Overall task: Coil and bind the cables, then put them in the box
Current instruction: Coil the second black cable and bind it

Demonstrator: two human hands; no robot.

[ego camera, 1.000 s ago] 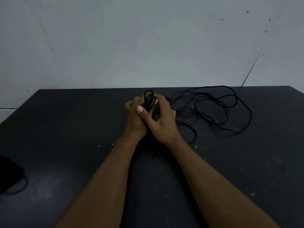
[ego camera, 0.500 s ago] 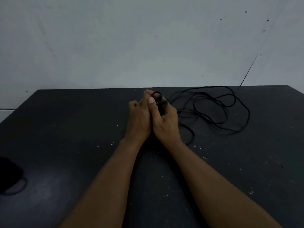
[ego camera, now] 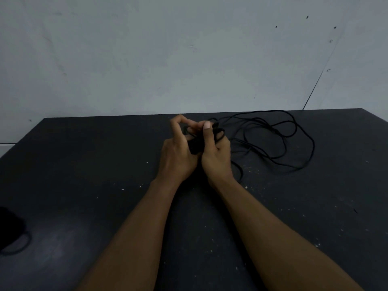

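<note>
Right hand (ego camera: pixel 216 156) grips a small bundle of black cable (ego camera: pixel 196 144) mid-table, thumb up; left hand (ego camera: pixel 178 156) curls against it, fingertips pinching a strand. Remaining cable trails right in loose loops, reaching the table's (ego camera: pixel 84 164) far edge below the wall (ego camera: pixel 147 59). Open tabletop left and near; dark object (ego camera: pixel 8 227) at lower-left edge.

Black cable (ego camera: pixel 298 131), dark table (ego camera: pixel 84 164) (white-specked), grey wall (ego camera: pixel 147 59)

Dark table (ego camera: pixel 84 185) flecked with white specks; grey wall (ego camera: pixel 147 59) behind.
</note>
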